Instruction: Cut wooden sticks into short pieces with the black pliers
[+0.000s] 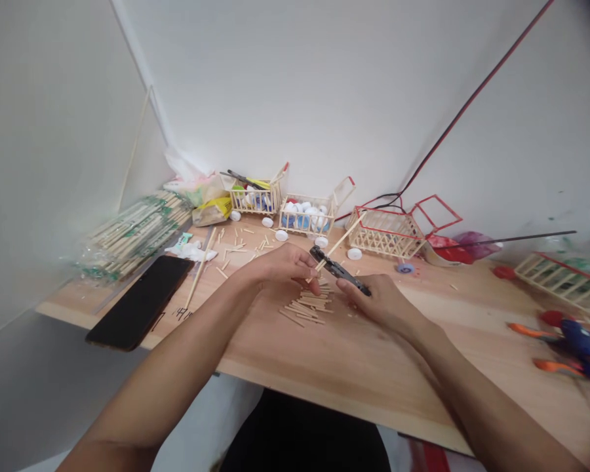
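Observation:
My left hand (pixel 282 265) is closed in a pinch on a long thin wooden stick (pixel 341 239) that points up and to the right. My right hand (pixel 378 298) is closed around a dark cutter (pixel 337 269), whose jaws meet the stick near my left fingertips. Just below both hands a small pile of cut stick pieces (pixel 307 305) lies on the wooden tabletop (pixel 324 354).
A black phone (pixel 140 301) lies at the left edge, bundles of sticks (pixel 132 233) behind it. Small stick-built carts (pixel 307 213) with white caps stand along the wall, a red-trimmed one (pixel 386 233) to the right. A blue glue gun (pixel 577 344) rests far right.

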The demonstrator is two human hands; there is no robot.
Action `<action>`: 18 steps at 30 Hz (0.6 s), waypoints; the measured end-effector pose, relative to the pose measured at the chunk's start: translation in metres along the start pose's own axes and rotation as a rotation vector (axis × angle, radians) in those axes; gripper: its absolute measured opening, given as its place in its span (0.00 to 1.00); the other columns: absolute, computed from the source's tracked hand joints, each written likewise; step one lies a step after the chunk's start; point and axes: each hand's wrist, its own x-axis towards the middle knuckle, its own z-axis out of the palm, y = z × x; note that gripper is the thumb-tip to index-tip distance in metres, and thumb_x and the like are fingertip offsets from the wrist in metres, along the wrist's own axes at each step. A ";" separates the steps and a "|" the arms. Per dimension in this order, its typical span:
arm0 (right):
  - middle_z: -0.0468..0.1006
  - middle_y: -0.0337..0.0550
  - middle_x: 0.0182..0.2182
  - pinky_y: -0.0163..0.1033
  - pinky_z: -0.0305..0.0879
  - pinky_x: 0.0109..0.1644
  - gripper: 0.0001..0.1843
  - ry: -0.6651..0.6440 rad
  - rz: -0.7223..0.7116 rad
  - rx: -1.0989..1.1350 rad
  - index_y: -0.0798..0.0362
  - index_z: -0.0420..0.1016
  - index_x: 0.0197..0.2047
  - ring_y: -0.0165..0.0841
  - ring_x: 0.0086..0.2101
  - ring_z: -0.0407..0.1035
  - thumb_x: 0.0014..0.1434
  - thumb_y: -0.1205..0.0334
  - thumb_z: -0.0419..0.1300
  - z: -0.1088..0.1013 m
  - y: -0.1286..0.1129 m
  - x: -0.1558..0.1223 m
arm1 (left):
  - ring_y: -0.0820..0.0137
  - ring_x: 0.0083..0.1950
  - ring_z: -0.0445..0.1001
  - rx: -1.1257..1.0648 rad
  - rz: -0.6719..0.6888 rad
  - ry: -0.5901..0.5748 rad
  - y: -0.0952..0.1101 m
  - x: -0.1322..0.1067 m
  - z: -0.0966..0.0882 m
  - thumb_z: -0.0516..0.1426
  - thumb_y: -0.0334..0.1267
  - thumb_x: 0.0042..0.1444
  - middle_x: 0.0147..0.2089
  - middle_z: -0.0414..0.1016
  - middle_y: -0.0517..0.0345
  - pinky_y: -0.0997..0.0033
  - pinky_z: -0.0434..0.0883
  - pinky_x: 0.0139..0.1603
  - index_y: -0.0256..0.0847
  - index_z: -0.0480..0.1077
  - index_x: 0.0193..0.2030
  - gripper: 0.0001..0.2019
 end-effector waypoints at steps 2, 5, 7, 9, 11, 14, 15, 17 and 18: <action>0.62 0.38 0.15 0.37 0.45 0.25 0.34 0.002 -0.007 -0.012 0.52 0.57 0.16 0.29 0.20 0.56 0.61 0.33 0.45 0.002 -0.001 0.000 | 0.70 0.36 0.79 -0.005 -0.010 -0.014 0.001 -0.001 -0.001 0.62 0.37 0.50 0.30 0.81 0.51 0.71 0.71 0.41 0.35 0.73 0.32 0.07; 0.64 0.39 0.15 0.37 0.46 0.25 0.34 0.002 -0.018 -0.021 0.52 0.59 0.17 0.29 0.20 0.57 0.62 0.33 0.45 0.004 -0.002 0.000 | 0.71 0.35 0.79 0.001 -0.007 -0.030 0.002 -0.003 -0.002 0.62 0.38 0.51 0.31 0.81 0.51 0.71 0.72 0.42 0.34 0.74 0.32 0.07; 0.66 0.40 0.15 0.37 0.46 0.26 0.34 0.021 -0.030 -0.037 0.52 0.60 0.17 0.30 0.20 0.58 0.62 0.34 0.45 0.004 -0.002 -0.001 | 0.70 0.36 0.79 -0.003 -0.001 -0.024 0.002 -0.005 -0.002 0.62 0.38 0.51 0.31 0.81 0.50 0.70 0.72 0.42 0.34 0.74 0.33 0.08; 0.66 0.40 0.15 0.37 0.46 0.26 0.34 0.051 -0.046 -0.061 0.52 0.60 0.17 0.29 0.20 0.58 0.62 0.35 0.45 0.005 -0.003 -0.001 | 0.69 0.36 0.79 -0.019 0.005 -0.017 0.003 -0.006 -0.003 0.62 0.39 0.51 0.31 0.81 0.50 0.69 0.72 0.43 0.34 0.73 0.34 0.09; 0.67 0.41 0.15 0.37 0.46 0.26 0.34 0.067 -0.057 -0.076 0.52 0.61 0.17 0.30 0.19 0.58 0.63 0.36 0.45 0.006 -0.003 0.000 | 0.69 0.36 0.79 -0.031 0.013 -0.021 0.004 -0.006 -0.003 0.63 0.39 0.50 0.31 0.81 0.49 0.68 0.72 0.44 0.33 0.73 0.35 0.10; 0.68 0.41 0.15 0.37 0.47 0.26 0.34 0.066 -0.056 -0.081 0.53 0.63 0.17 0.30 0.19 0.60 0.63 0.36 0.45 0.007 -0.002 0.001 | 0.70 0.35 0.79 -0.031 0.017 -0.027 0.005 -0.006 -0.003 0.64 0.38 0.49 0.31 0.81 0.50 0.70 0.72 0.43 0.33 0.73 0.35 0.10; 0.68 0.41 0.15 0.37 0.47 0.25 0.34 0.064 -0.052 -0.082 0.53 0.63 0.17 0.30 0.19 0.60 0.63 0.36 0.45 0.008 -0.002 0.001 | 0.70 0.35 0.79 -0.027 0.016 -0.028 0.005 -0.006 -0.003 0.64 0.38 0.49 0.31 0.80 0.51 0.70 0.73 0.43 0.33 0.73 0.35 0.10; 0.68 0.42 0.15 0.37 0.46 0.25 0.34 0.062 -0.045 -0.088 0.53 0.63 0.17 0.30 0.19 0.59 0.63 0.36 0.45 0.009 -0.001 0.002 | 0.71 0.34 0.79 -0.023 0.014 -0.033 0.005 -0.006 -0.004 0.64 0.38 0.49 0.31 0.80 0.51 0.70 0.73 0.42 0.33 0.73 0.35 0.10; 0.68 0.42 0.15 0.37 0.46 0.26 0.34 0.061 -0.042 -0.091 0.53 0.63 0.17 0.30 0.19 0.59 0.63 0.35 0.45 0.009 0.000 0.002 | 0.71 0.34 0.79 -0.024 0.013 -0.036 0.004 -0.006 -0.004 0.64 0.38 0.49 0.30 0.80 0.52 0.70 0.73 0.43 0.33 0.73 0.35 0.10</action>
